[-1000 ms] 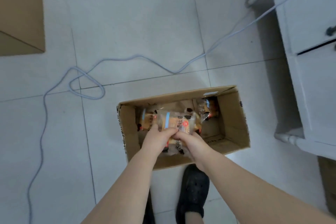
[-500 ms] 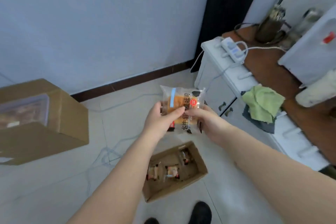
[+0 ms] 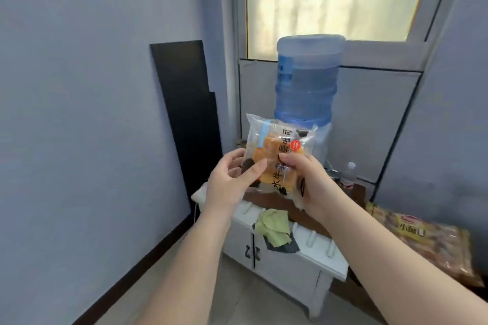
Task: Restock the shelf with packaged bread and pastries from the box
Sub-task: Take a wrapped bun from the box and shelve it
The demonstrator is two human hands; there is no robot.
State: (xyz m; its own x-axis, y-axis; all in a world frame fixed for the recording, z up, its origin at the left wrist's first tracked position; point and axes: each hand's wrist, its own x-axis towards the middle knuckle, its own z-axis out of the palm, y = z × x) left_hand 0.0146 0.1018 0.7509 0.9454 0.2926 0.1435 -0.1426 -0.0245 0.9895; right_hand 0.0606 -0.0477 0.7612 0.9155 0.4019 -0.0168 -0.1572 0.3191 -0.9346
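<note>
Left hand [image 3: 232, 182] and right hand [image 3: 309, 179] pinch the light, crushable, probably slippery toast packet [image 3: 277, 155] by its lower edges.

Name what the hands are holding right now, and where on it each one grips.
Both hold one clear packaged bread. The left hand pinches its lower left edge; the right hand grips its lower right side, thumb across the front.

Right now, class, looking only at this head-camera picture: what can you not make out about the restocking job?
- The box: outside the head view.
- The shelf: not visible.
- The bread packet: its lower part is covered by the left hand and right hand.
- The large bag of buns at right: blurred, label mostly unreadable.
- The small bottle: too small to read.
</note>
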